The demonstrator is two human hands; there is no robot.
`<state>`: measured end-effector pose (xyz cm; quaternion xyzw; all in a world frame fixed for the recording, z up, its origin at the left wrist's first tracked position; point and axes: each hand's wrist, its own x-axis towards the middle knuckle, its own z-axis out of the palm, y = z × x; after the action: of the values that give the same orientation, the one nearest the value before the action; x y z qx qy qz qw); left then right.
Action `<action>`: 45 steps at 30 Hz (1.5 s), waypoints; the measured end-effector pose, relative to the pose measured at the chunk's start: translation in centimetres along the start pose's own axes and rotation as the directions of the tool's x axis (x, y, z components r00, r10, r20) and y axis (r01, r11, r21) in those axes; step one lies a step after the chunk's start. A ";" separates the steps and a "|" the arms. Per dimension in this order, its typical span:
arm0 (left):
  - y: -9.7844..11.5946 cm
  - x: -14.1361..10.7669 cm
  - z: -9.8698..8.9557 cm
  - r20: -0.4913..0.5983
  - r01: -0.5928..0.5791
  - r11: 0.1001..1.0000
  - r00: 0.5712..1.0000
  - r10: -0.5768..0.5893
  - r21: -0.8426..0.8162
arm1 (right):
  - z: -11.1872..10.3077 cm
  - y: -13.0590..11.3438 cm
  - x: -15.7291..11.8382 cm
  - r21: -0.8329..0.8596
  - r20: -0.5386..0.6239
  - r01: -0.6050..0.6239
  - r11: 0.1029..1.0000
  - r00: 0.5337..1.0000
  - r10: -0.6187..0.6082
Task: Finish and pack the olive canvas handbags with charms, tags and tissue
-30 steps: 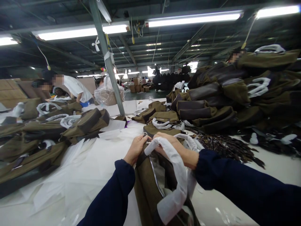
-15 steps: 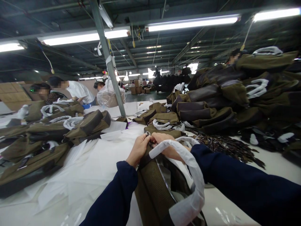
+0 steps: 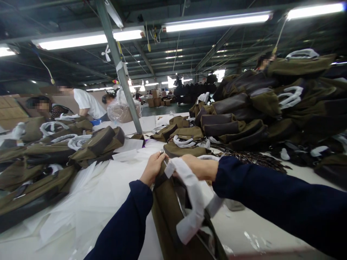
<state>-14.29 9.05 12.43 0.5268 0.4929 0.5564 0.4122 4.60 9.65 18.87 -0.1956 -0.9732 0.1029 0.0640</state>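
Observation:
An olive felt bag (image 3: 166, 216) with a zip and a brown strap lies lengthwise on the white table, running away from me. My left hand (image 3: 153, 168) grips the bag's top end near a small metal ring (image 3: 162, 152). My right hand (image 3: 202, 167) is at the same end, just to the right. A white-wrapped bag handle (image 3: 187, 191) drapes across the right hand's fingers and hides them. The bag's lower end runs out of the picture.
High piles of olive bags with brown panels (image 3: 235, 122) stand to the right, beside a heap of dark strips (image 3: 252, 157). More bags (image 3: 40, 153) lie left on white tissue sheets (image 3: 92, 195). Several co-workers stand beyond, near a steel column (image 3: 116, 61).
The white handle has swung left, across my right hand. Both hands and the bag's top end have shifted slightly left and down in the picture.

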 end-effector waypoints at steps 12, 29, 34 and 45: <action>-1.7 4.6 -1.3 -0.066 0.012 0.999 0.998 -0.009 0.048 | -2.5 -8.7 -8.4 -0.199 0.249 0.300 0.933 0.936 -0.248; -5.4 5.7 -1.5 -0.101 0.048 0.985 0.994 -0.031 0.166 | 1.5 -5.7 -7.6 -0.194 0.143 0.018 0.981 0.990 0.010; -5.3 5.0 -1.7 -0.098 0.030 0.985 0.995 -0.014 0.168 | 0.8 -5.0 -7.1 -0.135 0.145 -0.007 0.991 0.989 0.027; -1.6 1.1 -0.7 -0.316 -0.085 0.972 0.937 0.152 0.218 | -0.3 -4.6 -6.0 -0.229 0.139 -0.126 0.965 0.977 0.161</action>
<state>-15.23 10.30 11.10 0.4939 0.5757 0.6082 0.2341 8.43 3.22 19.69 -0.2629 -0.9638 0.0145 -0.0418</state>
